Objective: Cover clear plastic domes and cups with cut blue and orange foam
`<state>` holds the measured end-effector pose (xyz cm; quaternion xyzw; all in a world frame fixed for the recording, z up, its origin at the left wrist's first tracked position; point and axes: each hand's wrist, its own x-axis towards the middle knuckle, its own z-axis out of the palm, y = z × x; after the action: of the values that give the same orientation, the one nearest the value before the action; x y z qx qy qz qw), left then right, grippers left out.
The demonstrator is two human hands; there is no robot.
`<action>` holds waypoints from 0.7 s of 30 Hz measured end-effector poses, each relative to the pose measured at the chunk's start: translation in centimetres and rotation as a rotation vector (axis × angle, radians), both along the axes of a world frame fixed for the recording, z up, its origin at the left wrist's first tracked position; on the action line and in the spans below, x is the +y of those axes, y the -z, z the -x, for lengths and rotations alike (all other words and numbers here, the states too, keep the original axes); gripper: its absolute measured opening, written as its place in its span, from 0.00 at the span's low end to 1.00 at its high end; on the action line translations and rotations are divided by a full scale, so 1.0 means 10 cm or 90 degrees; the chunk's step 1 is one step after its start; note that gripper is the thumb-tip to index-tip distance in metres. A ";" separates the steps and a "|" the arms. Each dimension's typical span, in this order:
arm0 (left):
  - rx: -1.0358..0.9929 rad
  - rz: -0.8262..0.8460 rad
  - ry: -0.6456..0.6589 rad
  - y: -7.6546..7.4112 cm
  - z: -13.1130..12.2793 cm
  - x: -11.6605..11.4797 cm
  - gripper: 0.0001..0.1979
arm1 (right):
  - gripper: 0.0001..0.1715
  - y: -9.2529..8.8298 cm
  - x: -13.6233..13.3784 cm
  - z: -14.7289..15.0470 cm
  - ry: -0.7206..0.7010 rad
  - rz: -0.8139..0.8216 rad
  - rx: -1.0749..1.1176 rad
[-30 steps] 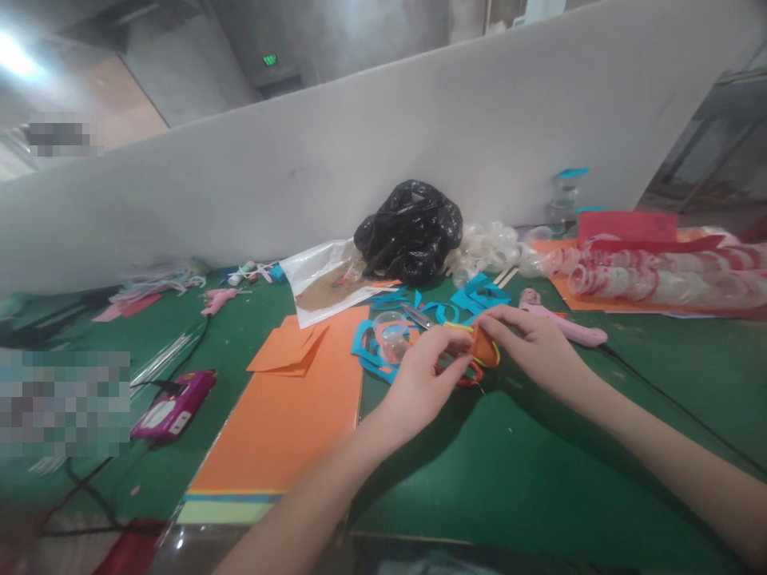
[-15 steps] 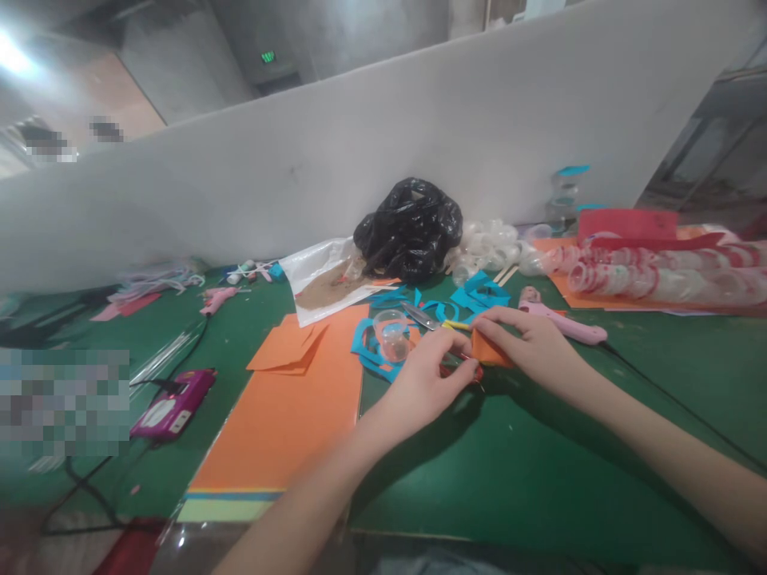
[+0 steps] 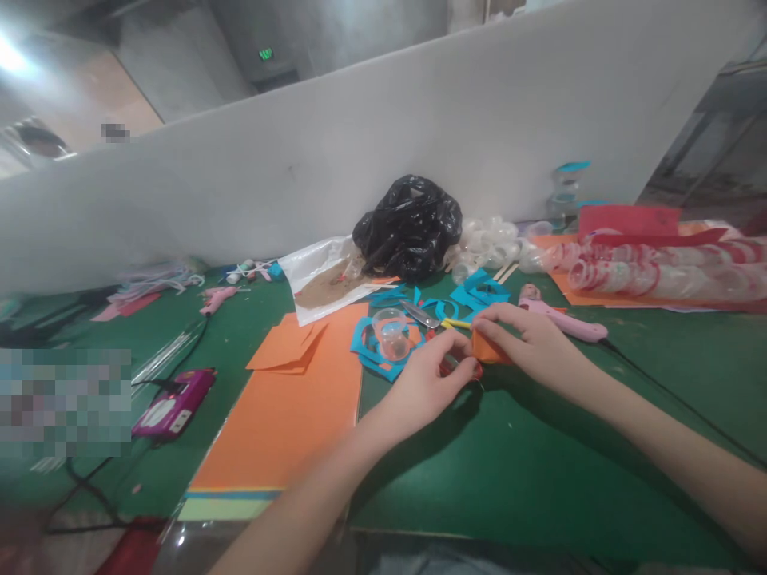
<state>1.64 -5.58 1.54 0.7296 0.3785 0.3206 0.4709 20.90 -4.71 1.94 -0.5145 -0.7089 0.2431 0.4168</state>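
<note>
A small folded piece of orange paper is held over the green table, between my two hands. My right hand pinches it from the right, fingers along its top edge. My left hand is closed at its left edge, with index finger and thumb close together; the exact grip is partly hidden. Red handles show by my left thumb, partly covered. Beyond my left fingers lie scissor blades and a yellow stick. Two clear plastic cups stand on cut blue paper beside my left hand.
Orange sheets lie at left, with folded orange pieces on top. A pink glue gun rests at right, its cord trailing. Behind are a black plastic bag, clear cups and red-rimmed cups. A purple device sits at left.
Hardly anything differs. Both hands stay around the orange paper with almost the same grip, and the view has shifted very slightly.
</note>
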 end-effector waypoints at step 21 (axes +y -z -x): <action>-0.093 0.039 -0.053 0.05 -0.05 0.01 0.05 | 0.22 0.06 -0.01 -0.06 0.002 0.064 0.040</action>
<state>2.09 -5.48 1.08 0.6730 0.3828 0.3809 0.5054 21.50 -4.81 1.29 -0.5283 -0.6813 0.2937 0.4130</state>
